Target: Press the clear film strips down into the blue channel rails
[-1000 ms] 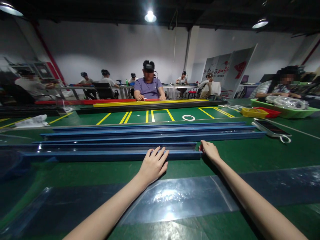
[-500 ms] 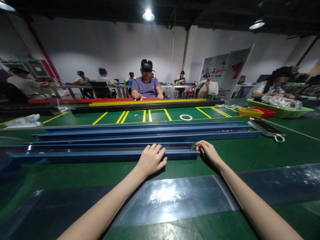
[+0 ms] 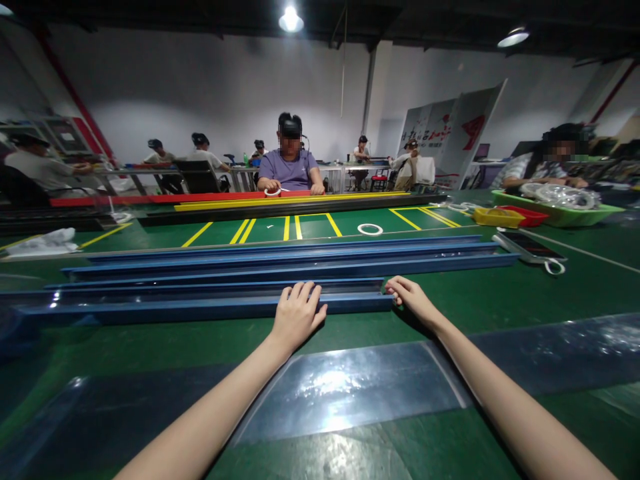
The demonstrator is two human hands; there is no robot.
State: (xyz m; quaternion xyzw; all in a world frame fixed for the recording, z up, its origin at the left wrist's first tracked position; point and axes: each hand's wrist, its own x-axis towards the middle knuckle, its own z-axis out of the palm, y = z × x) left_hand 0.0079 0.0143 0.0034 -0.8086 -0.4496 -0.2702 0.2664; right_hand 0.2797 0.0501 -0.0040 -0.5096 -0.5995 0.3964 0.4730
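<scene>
A long blue U-shaped plastic channel [image 3: 200,311] lies across the green table in front of me. My left hand [image 3: 299,313] rests over its near wall close to the right end, fingers reaching over the edge into the trough and thumb along the outside. At the channel's right end is my right hand [image 3: 407,296], its fingers curled and pressed together against the end. What sits between those fingertips is too small to make out. Behind lie more blue channels [image 3: 425,268], parallel to the first. A clear, glossy plastic sheet [image 3: 345,390] is spread under my forearms.
Farther back are a white ring [image 3: 370,229], yellow tape lines and black, yellow and red strips [image 3: 300,200]. At right lie a phone [image 3: 530,245], a yellow tray [image 3: 497,217] and a green basket [image 3: 600,217]. A co-worker [image 3: 289,167] sits opposite, holding a white ring.
My right hand's fingers have drawn closer together at the channel's end. My left hand stays on the channel. The whole view has shifted slightly.
</scene>
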